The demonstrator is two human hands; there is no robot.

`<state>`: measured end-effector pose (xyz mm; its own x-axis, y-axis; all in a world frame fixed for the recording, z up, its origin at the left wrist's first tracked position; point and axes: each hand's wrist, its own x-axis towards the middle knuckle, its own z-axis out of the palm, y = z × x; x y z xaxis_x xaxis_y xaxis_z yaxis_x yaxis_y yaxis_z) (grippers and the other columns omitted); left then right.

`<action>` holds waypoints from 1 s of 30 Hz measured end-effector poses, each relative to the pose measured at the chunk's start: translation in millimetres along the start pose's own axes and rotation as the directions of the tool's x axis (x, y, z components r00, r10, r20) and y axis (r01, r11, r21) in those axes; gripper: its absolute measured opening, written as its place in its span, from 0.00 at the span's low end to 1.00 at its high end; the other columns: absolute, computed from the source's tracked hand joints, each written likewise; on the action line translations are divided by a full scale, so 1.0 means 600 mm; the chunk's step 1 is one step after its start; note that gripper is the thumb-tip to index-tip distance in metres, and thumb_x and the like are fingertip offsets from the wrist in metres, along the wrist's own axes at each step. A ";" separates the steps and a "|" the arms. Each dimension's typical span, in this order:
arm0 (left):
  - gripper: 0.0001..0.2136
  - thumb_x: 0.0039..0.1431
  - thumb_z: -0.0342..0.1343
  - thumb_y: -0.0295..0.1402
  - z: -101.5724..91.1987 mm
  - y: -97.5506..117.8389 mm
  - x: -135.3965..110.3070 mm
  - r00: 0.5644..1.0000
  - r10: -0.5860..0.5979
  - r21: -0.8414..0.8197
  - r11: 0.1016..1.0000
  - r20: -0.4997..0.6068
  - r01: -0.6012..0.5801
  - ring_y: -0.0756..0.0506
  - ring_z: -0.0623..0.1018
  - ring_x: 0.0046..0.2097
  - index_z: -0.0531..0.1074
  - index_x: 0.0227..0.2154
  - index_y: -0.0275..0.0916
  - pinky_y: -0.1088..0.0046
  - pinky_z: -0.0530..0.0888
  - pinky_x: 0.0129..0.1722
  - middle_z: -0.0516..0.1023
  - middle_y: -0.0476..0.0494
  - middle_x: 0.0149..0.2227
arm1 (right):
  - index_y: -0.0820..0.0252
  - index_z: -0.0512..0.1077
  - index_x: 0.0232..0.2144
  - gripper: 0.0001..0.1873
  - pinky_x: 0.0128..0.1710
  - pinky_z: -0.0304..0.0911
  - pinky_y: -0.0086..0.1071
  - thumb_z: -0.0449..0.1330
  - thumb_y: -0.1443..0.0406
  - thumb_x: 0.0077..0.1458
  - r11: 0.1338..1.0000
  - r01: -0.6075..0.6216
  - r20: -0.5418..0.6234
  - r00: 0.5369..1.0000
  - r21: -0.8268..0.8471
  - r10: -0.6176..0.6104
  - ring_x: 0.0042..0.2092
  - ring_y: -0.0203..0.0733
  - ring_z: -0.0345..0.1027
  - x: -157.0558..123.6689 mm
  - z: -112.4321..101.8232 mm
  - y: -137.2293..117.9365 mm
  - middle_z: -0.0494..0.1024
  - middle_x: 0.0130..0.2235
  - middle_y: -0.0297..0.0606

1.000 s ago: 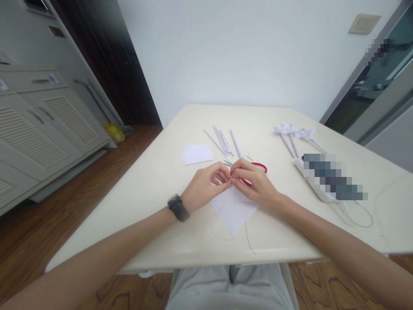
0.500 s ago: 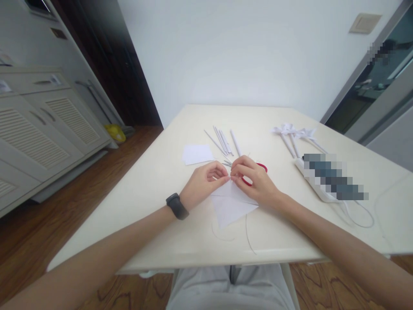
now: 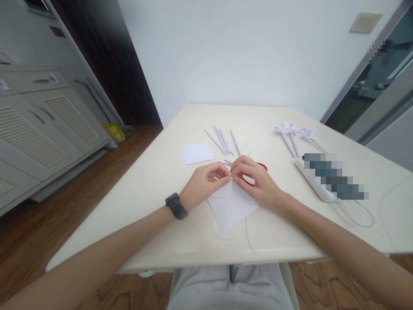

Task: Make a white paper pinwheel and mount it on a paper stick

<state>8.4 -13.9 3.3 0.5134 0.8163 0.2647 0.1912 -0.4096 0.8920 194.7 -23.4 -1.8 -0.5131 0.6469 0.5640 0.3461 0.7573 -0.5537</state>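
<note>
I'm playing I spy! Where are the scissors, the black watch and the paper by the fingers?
Scissors [image 3: 263,165]: head view, on the red handle.
Black watch [image 3: 177,208]: head view, on its strap.
Paper [image 3: 230,208]: head view, near its middle.

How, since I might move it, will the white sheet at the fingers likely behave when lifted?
The white sheet looks thin, so probably light and floppy. Slit-like lines near its sides suggest its corners could bend separately.

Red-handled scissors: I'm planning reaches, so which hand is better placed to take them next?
Probably the right hand: the red handles show close beside it, while the left hand is farther off. Both hands' fingertips meet at the white paper, so either may need freeing first.
</note>
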 end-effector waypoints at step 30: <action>0.06 0.53 0.55 0.34 -0.001 0.002 -0.001 0.999 -0.008 -0.163 0.987 0.042 0.014 0.49 0.72 0.36 0.69 0.30 0.35 0.73 0.69 0.38 0.71 0.47 0.33 | 0.58 0.69 0.31 0.01 0.39 0.63 0.33 0.57 0.66 0.54 0.924 -0.135 -0.010 0.989 0.359 0.148 0.41 0.38 0.63 0.003 -0.003 0.010 0.67 0.37 0.38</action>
<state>7.8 -14.5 4.8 0.5463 0.8017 0.2426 0.0597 -0.3261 0.9434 197.3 -17.4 -2.8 -0.4483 0.7529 0.4819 0.1070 0.5804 -0.8072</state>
